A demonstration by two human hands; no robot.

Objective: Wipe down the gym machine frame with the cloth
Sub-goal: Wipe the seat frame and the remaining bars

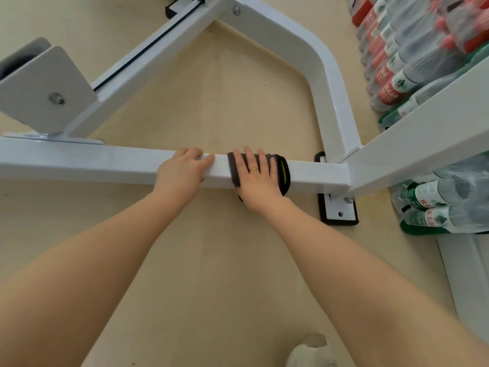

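A white gym machine frame [105, 162] fills the view, with a square horizontal bar running across the middle. A dark grey cloth with a yellow edge [281, 170] is draped over that bar, right of centre. My right hand [258, 178] lies flat on the cloth, fingers spread, pressing it around the bar. My left hand [182, 170] grips the bare bar just to the left of the cloth, fingers curled over its top edge.
A curved white frame tube [317, 64] and a diagonal rail [148, 56] meet behind the bar. A bolted foot plate [338, 210] sits on the beige floor. Packs of water bottles [412, 56] line the right side. A shoe tip [309, 353] shows below.
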